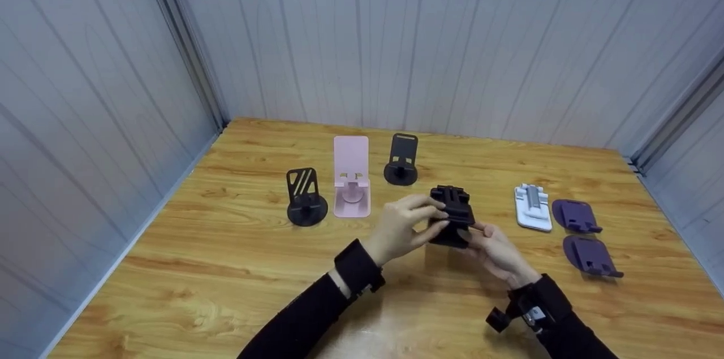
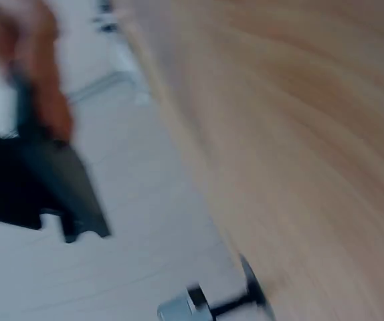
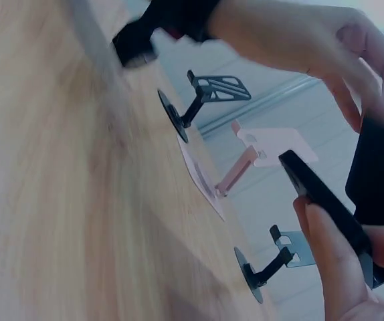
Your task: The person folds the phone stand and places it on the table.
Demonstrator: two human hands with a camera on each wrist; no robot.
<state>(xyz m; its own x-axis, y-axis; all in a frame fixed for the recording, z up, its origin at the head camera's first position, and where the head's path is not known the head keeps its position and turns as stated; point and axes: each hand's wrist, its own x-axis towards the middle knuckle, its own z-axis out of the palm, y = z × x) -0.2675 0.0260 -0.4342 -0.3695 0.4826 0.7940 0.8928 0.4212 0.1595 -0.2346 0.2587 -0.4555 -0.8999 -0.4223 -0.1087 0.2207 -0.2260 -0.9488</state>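
Note:
Both hands hold a black folding phone stand [image 1: 452, 209] above the wooden table, right of the middle in the head view. My left hand [image 1: 403, 226] grips its near left side with the fingertips. From the lower right, my right hand [image 1: 495, 251] pinches the flat base between thumb and fingers; the right wrist view shows that thumb [image 3: 336, 257] against the base's edge. Behind and left of the hands stand a black stand with slanted slots [image 1: 305, 200], a taller pink stand [image 1: 352, 178] and another black stand [image 1: 401, 161], all unfolded.
To the right lie a folded white and grey phone stand [image 1: 533, 209] and two folded purple stands, one farther back [image 1: 577, 215] and one nearer [image 1: 592, 257]. Pale panel walls [image 1: 384, 37] enclose the wooden table [image 1: 226, 268] at the back and both sides.

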